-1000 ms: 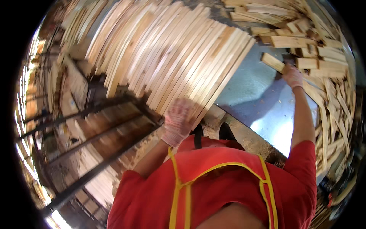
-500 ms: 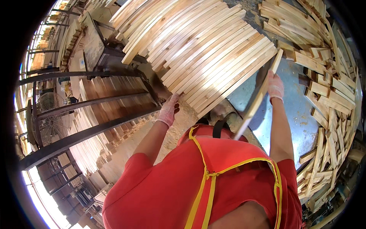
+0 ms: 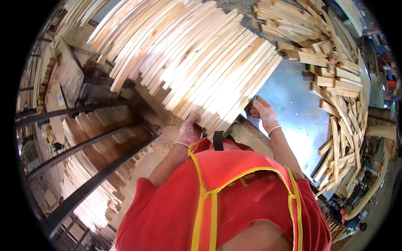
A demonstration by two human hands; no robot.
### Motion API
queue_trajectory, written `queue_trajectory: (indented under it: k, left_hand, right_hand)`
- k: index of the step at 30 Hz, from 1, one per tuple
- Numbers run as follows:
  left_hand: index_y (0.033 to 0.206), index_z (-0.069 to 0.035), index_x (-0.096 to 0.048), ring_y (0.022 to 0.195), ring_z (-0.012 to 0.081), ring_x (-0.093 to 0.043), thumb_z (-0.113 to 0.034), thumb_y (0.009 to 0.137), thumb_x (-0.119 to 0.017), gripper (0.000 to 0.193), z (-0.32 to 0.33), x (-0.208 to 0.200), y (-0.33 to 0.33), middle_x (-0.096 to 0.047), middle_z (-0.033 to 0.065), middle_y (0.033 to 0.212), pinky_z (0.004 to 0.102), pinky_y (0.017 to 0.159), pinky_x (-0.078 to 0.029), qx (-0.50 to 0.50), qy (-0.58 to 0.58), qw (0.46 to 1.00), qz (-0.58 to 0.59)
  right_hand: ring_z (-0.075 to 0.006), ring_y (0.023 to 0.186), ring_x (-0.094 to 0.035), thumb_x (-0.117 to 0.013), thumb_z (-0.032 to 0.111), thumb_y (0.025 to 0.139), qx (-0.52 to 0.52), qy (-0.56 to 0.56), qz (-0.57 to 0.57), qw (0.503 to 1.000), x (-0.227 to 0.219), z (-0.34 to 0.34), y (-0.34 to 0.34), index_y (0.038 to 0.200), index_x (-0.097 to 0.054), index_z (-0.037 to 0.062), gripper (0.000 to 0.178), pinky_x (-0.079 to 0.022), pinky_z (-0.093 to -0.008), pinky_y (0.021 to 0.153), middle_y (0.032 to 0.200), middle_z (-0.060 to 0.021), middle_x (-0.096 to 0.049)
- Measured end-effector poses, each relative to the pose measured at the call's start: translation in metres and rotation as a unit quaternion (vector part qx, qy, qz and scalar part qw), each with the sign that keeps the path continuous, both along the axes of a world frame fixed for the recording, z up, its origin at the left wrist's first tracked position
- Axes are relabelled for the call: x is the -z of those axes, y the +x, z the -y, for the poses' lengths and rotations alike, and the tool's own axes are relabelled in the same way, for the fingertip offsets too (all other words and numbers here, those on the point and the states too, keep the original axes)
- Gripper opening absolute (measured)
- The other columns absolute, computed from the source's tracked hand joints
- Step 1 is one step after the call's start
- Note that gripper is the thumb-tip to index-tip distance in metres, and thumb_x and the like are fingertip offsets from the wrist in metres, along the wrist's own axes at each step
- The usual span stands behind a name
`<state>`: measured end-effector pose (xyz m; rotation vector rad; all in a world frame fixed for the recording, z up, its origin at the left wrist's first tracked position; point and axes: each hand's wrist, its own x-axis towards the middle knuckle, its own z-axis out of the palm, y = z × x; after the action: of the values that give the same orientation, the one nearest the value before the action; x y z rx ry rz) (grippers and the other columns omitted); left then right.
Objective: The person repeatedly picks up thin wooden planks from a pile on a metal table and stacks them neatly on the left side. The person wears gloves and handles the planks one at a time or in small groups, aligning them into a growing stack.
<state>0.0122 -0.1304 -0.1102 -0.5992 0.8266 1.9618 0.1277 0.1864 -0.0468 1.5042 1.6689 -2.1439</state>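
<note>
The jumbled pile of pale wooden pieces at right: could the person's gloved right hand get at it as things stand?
Probably yes: between the gloved right hand and the jumbled pile of pale wooden pieces, only flat, flecked blue-grey metal tabletop seems to lie, with nothing tall blocking the way.

Strips [image 3: 201,71] straight ahead, ranged side by side. Left hand [image 3: 191,129] at row's near ends; right hand [image 3: 264,113] beside near right corner. Desk [image 3: 299,104] extends right of row; wood heap [image 3: 335,90] along desk's right side. Barred frame [image 3: 98,183] at left, boards [image 3: 98,131] behind it. Hose [image 3: 372,186] right of heap.
</note>
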Motion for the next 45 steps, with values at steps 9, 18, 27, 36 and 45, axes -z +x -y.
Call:
queue_trajectory:
  k: [9,18,27,36,45]
  left_hand:
    - [0.134,-0.001,-0.062,0.101,0.0103,-0.063,-0.035,0.097,-0.078,0.053,0.014,-0.106,-0.012,-0.070,0.0025,0.117,0.0247,0.086,-0.050,0.074,-0.137,0.967,-0.201]
    - [0.117,-0.007,-0.072,0.088,0.0148,-0.064,-0.038,0.100,-0.072,0.035,0.070,-0.099,-0.029,-0.069,0.0020,0.100,0.0325,0.079,-0.053,0.043,-0.245,0.958,-0.140]
    - [0.100,-0.009,-0.071,0.082,0.0197,-0.066,-0.030,0.099,-0.072,0.021,0.068,-0.034,-0.045,-0.072,0.0054,0.091,0.0360,0.073,-0.053,-0.025,-0.207,0.978,-0.019]
    - [0.096,-0.016,-0.070,0.084,0.0233,-0.064,-0.036,0.093,-0.079,0.022,0.077,-0.046,-0.062,-0.068,0.0005,0.088,0.0402,0.077,-0.051,0.093,-0.222,0.970,0.031]
    - [0.136,-0.003,-0.064,0.104,0.0120,-0.061,-0.046,0.100,-0.072,0.056,0.066,-0.112,-0.040,-0.072,0.0034,0.117,0.0323,0.092,-0.048,0.096,-0.311,0.922,-0.211]
  right_hand:
    - [-0.0196,0.095,-0.065,-0.073,0.030,0.097,0.006,0.059,-0.092,0.994,-0.058,0.030,-0.082,0.149,-0.053,0.0003,0.063,-0.056,-0.0332,0.084,0.114,-0.0107,-0.069]
    - [-0.0301,0.110,-0.069,-0.081,0.013,0.087,0.072,-0.043,-0.281,0.956,-0.073,0.046,-0.103,0.134,-0.053,0.0043,0.056,-0.059,-0.0502,0.095,0.122,-0.0146,-0.070]
    - [-0.0293,0.086,-0.067,-0.063,-0.012,0.085,0.190,0.102,-0.150,0.965,0.018,-0.018,0.009,0.153,-0.040,0.0151,0.077,-0.062,-0.0424,0.072,0.108,-0.0123,-0.063]
    - [-0.0286,0.123,-0.057,-0.081,0.000,0.080,0.195,-0.036,-0.111,0.974,0.047,0.039,-0.067,0.163,-0.017,0.0024,0.105,-0.046,-0.0377,0.108,0.143,-0.0216,-0.055]
    - [-0.0291,0.105,-0.067,-0.068,0.000,0.090,0.141,0.094,-0.021,0.985,0.030,0.044,-0.024,0.158,-0.033,0.0077,0.077,-0.056,-0.0353,0.091,0.127,-0.0149,-0.066]
